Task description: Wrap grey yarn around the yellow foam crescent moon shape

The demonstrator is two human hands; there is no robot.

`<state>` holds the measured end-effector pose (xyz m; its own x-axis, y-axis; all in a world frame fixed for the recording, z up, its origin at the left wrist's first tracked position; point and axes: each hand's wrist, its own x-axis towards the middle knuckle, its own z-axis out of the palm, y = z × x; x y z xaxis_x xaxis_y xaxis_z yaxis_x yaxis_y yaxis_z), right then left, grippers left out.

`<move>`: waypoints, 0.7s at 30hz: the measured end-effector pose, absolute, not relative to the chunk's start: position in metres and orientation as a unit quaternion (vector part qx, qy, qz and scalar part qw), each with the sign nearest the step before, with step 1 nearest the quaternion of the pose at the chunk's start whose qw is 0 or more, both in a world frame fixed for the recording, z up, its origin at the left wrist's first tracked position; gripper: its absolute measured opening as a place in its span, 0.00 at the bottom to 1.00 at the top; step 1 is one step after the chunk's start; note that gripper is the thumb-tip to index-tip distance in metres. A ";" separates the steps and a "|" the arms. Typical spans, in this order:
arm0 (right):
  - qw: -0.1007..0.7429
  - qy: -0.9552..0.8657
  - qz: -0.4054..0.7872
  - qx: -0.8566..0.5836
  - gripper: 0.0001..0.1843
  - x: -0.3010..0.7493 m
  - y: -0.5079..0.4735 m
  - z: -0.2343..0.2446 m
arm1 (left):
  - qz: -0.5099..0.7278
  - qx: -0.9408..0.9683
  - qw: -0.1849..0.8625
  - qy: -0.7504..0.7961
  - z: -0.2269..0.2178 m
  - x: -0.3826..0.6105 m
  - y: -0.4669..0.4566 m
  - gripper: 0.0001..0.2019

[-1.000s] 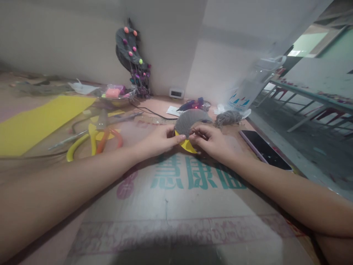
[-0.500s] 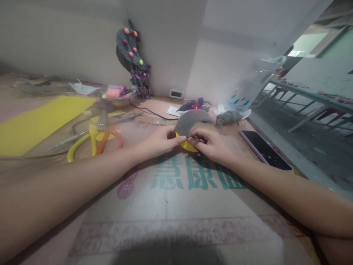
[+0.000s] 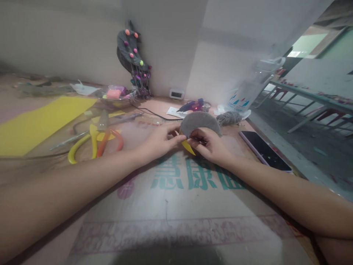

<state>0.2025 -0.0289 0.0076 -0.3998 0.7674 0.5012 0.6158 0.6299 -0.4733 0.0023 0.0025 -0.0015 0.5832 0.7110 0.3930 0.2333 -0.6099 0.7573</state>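
A round disc [image 3: 199,121] wrapped in grey yarn, with a yellow edge showing at its lower left, stands tilted up in front of me. My left hand [image 3: 161,139] pinches its left rim between thumb and fingers. On its lower right, my right hand [image 3: 209,143] is closed over the rim and a thin dark strand. Behind the disc a loose bundle of grey yarn [image 3: 228,117] lies on the surface. Both hands rest over a cardboard sheet [image 3: 176,198] with green printed characters.
Yellow and orange-handled tools [image 3: 95,141] lie to the left, beside a yellow sheet [image 3: 35,123]. A dark phone [image 3: 264,151] lies at the right. A glue gun [image 3: 190,105], a clear bowl [image 3: 116,94] of coloured bits and a dark beaded ornament [image 3: 132,55] stand at the back.
The disc has turned and tipped up, so its grey face now shows more and less yellow is visible. Both hands shifted slightly right and up with it.
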 end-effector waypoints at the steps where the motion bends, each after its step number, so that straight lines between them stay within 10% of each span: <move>1: 0.360 -0.830 0.125 -0.407 0.05 0.203 -0.028 0.005 | 0.356 0.835 0.313 0.278 -0.001 0.002 0.002 0.13; 21: 0.392 -0.777 0.270 -0.411 0.15 0.204 -0.026 0.006 | 0.335 0.841 0.332 0.264 -0.002 0.001 -0.003 0.18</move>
<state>0.2037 -0.0264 0.0056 -0.3547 0.8515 0.3861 0.4279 0.5151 -0.7427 0.0008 -0.0027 -0.0018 0.6363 0.6666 0.3881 0.2212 -0.6397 0.7361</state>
